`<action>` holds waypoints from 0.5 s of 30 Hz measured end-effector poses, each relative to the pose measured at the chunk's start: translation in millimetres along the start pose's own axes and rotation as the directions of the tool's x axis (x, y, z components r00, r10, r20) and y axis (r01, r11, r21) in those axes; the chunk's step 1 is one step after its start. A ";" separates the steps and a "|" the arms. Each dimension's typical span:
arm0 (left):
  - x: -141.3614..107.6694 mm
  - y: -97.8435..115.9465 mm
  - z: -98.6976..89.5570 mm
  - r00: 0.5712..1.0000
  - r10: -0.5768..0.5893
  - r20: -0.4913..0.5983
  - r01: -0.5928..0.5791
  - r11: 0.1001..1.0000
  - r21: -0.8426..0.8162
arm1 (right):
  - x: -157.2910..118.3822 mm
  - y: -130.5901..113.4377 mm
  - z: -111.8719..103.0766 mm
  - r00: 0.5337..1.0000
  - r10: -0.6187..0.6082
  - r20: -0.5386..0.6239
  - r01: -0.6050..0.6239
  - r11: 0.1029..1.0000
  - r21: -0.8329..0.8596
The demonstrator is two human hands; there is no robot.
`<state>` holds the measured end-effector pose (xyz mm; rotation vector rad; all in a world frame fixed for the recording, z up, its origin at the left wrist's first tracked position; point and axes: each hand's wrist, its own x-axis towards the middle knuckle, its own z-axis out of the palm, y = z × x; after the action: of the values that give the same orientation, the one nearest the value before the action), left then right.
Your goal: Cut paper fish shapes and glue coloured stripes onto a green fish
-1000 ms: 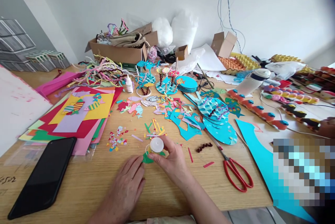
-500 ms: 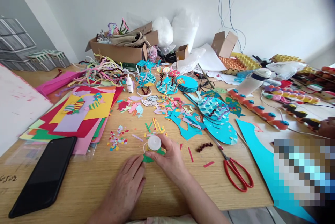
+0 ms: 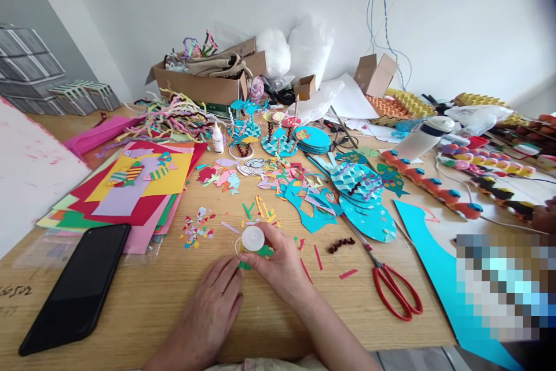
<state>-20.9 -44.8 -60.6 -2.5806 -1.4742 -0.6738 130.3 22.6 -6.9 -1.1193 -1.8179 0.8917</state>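
R hand (image 3: 278, 261) is gripping small, round, white-topped plastic container (image 3: 252, 239), fingers closed round it, over green paper cutout (image 3: 247, 265), near ctr. L hand (image 3: 219, 293) is touching cutout's left edge, prob. steadying it; can't tell if pinching

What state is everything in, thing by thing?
Left hand: palm down, fingers extended.
Right hand: gripping the round container.
Round container: held, white end up.
Scissors: lying flat, unheld.
Phone: lying flat, screen dark.
Dropper bottle: standing upright.
Large cardboard box: open, filled.
Brown pipe cleaner: coiled.
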 end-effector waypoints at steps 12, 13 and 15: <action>-1.9 -0.6 1.3 1.000 -0.023 0.021 0.023 0.999 -0.028 | -4.1 0.2 0.6 1.000 0.001 0.027 -0.001 1.000 -0.015; -1.9 -0.6 1.1 0.999 -0.028 0.027 0.029 0.999 -0.037 | -4.7 1.4 -0.6 1.000 0.004 0.030 -0.004 1.000 -0.014; -1.8 -0.4 0.5 0.999 -0.030 0.041 0.032 0.998 -0.051 | -5.7 4.5 -2.7 1.000 0.016 0.026 -0.016 1.000 0.002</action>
<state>-21.9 -45.9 -61.9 -2.6302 -1.5313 -0.6754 136.0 19.4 -11.1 -1.1272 -1.8306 0.9217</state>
